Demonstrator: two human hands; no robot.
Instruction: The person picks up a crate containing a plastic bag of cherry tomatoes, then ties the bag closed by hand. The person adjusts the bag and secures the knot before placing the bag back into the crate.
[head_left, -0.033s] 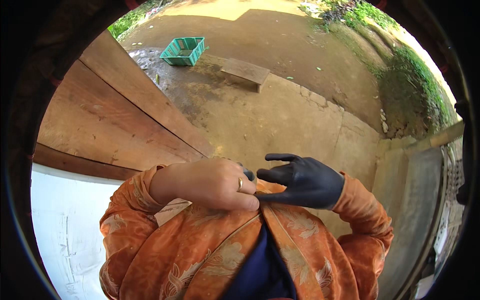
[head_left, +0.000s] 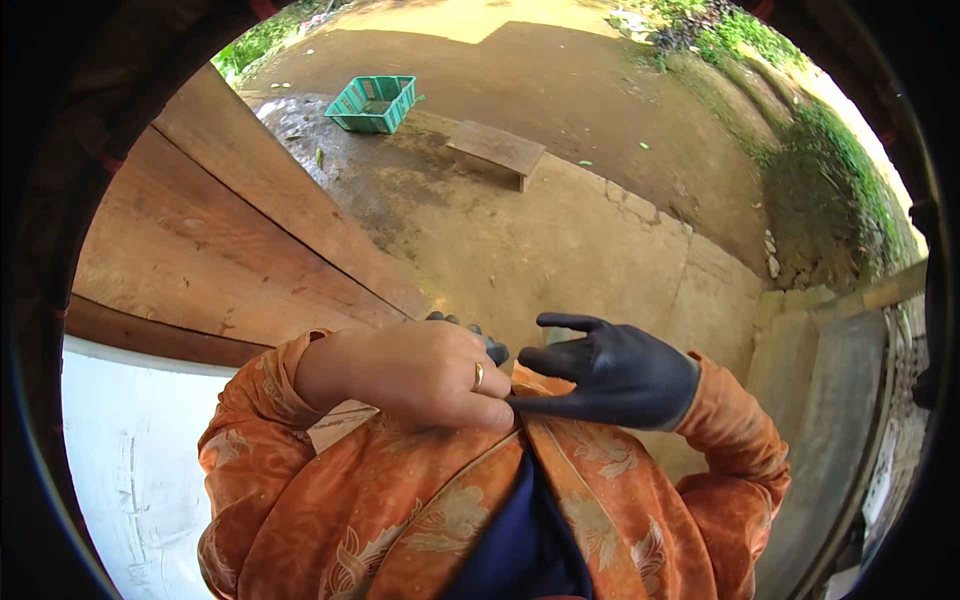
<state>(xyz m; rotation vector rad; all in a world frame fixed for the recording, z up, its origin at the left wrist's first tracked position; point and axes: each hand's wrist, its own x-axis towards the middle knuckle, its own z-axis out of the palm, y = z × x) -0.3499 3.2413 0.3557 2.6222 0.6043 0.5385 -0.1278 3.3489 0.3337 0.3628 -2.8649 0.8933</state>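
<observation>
The bare left hand (head_left: 420,375) was closed, apparently gripping a dark glove (head_left: 497,353) visible just beyond its knuckles, nearer to it than the right hand (head_left: 625,370), black-gloved with fingers spread; the glove's long axis was indeterminable

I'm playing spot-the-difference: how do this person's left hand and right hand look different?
The left hand is bare; the right hand wears a black glove.
The left shows a gold ring; the right shows none.
The left's fingers are mostly hidden; some of the right's stick out.
Both come from orange sleeves.
</observation>
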